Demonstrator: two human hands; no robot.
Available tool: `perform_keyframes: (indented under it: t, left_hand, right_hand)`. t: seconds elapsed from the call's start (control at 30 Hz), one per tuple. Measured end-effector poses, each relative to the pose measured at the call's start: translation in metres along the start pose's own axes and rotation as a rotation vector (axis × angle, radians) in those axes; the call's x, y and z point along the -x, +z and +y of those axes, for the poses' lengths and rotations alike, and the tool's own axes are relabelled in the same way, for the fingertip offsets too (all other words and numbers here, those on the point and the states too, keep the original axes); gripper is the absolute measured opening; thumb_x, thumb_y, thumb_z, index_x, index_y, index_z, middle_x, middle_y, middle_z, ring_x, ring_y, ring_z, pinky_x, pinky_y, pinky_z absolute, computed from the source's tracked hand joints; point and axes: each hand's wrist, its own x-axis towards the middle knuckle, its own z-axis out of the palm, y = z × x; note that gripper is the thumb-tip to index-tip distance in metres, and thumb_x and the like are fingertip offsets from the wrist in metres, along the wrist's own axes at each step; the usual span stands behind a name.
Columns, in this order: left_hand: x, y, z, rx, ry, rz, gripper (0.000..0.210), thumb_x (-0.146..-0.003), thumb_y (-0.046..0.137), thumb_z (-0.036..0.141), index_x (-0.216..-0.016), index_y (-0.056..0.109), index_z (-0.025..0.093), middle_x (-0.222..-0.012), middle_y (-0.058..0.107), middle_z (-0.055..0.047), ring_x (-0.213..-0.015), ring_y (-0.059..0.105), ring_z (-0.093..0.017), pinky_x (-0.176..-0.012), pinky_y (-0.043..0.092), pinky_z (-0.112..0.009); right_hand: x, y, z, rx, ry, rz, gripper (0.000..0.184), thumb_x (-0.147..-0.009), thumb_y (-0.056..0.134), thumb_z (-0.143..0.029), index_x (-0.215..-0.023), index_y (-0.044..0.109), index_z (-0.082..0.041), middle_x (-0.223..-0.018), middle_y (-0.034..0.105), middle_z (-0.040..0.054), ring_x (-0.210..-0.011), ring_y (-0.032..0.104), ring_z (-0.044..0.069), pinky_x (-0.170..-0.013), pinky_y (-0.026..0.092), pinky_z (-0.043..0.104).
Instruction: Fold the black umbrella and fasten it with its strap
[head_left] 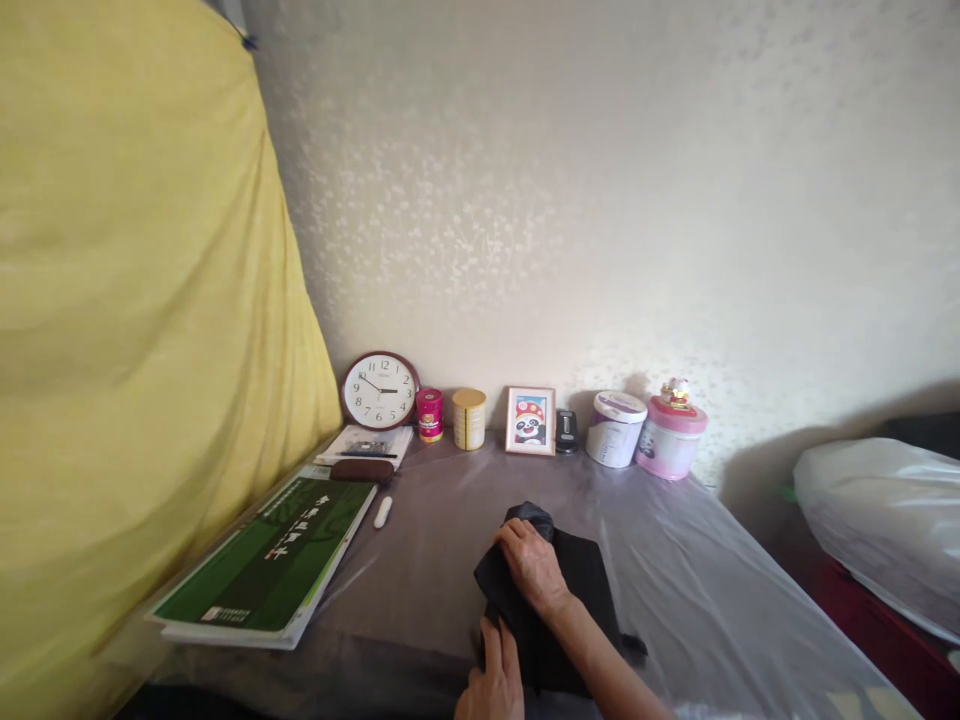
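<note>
A piece of black cloth (581, 570), perhaps a bag or garment, lies partly folded on the table near its front edge. A short strap-like end sticks out at its right, and a shinier bunched part rises at its top. My right hand (532, 565) lies over the upper left of the cloth, its fingers bent around a fold. Lower down, my left hand (495, 675) holds the cloth's left edge with its fingertips. My left thumb is hidden, and so is whatever lies under the fold.
A grey covered table (427, 560) bears a green book (274, 555), a brown case (362, 471) and a small white object (382, 512) at left. Along the wall stand a clock (381, 390), several canisters, a panda picture frame (530, 421) and a pink-lidded tub (671, 445). A yellow curtain (150, 300) hangs left.
</note>
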Motion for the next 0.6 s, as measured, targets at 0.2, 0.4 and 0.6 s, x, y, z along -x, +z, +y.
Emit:
perform_keyframes:
  t: [0.2, 0.4, 0.6]
  left_hand:
    - [0.0, -0.001, -0.005, 0.092, -0.029, -0.124, 0.065, -0.076, 0.025, -0.004, -0.133, 0.036, 0.026, -0.139, 0.042, -0.009, -0.076, 0.068, -0.018, -0.058, 0.056, -0.026]
    - [0.0, -0.02, -0.022, 0.155, 0.125, -0.056, 0.059, -0.064, 0.052, 0.007, -0.122, 0.051, 0.019, -0.132, 0.049, -0.011, -0.114, 0.052, -0.031, -0.09, 0.047, -0.042]
    - [-0.011, -0.008, -0.013, 0.128, 0.286, 0.143, 0.069, -0.066, 0.056, 0.01, -0.132, 0.04, 0.021, -0.141, 0.039, -0.01, -0.129, 0.035, -0.031, -0.105, 0.036, -0.047]
  right_hand:
    - [0.004, 0.01, 0.0, -0.019, 0.019, -0.018, 0.022, -0.092, 0.04, -0.02, -0.084, 0.06, -0.022, -0.08, 0.062, 0.0013, -0.078, 0.056, 0.015, -0.071, 0.042, 0.025]
    - [0.004, 0.012, 0.0, -0.082, 0.037, -0.004, 0.018, -0.092, 0.041, -0.021, -0.089, 0.059, -0.021, -0.082, 0.063, 0.002, -0.08, 0.057, 0.015, -0.072, 0.043, 0.025]
    - [0.003, 0.01, -0.001, -0.081, 0.04, -0.006, 0.019, -0.09, 0.044, -0.021, -0.081, 0.06, -0.021, -0.079, 0.064, 0.0008, -0.077, 0.057, 0.015, -0.072, 0.043, 0.026]
